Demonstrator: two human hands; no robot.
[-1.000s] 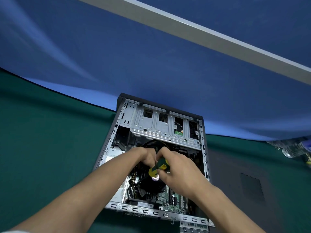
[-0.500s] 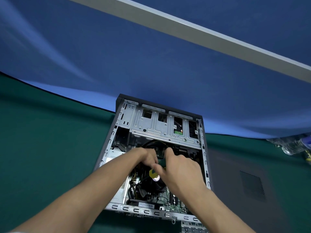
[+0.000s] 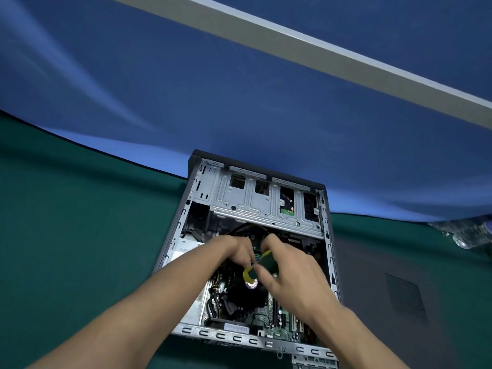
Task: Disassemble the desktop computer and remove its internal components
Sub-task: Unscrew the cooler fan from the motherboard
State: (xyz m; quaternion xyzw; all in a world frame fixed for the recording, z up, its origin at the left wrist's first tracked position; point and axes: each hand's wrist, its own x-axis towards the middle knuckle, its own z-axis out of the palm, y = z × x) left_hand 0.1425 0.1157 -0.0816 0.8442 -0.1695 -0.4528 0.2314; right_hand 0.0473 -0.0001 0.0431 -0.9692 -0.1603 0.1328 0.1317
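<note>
No writing is readable. Inside the open computer case [image 3: 255, 209], the right hand [image 3: 290, 272] grips a screwdriver [image 3: 262, 266]; the left hand [image 3: 237, 250] curls beside it, its grasp hidden.

1. Your screwdriver [image 3: 262, 266] has a handle banded in green and yellow
2. The computer case [image 3: 255, 243] you face has a dark grey outer shell and a bare silver-grey metal frame
3. The drive cage [image 3: 255, 203] is plain silver, with a small green circuit board [image 3: 287, 211] showing through one cutout
4. The motherboard [image 3: 282, 331] is green
5. The cooler fan [image 3: 239, 294] is black, its hub sticker [image 3: 251, 284] pinkish
6. The table cloth [image 3: 80, 235] is dark teal; the backdrop [image 3: 239, 89] is blue, crossed by a grey-white bar [image 3: 319, 49]
7. The side panel [image 3: 386, 288] on your right is dark grey, with a patch of fine perforations
</note>
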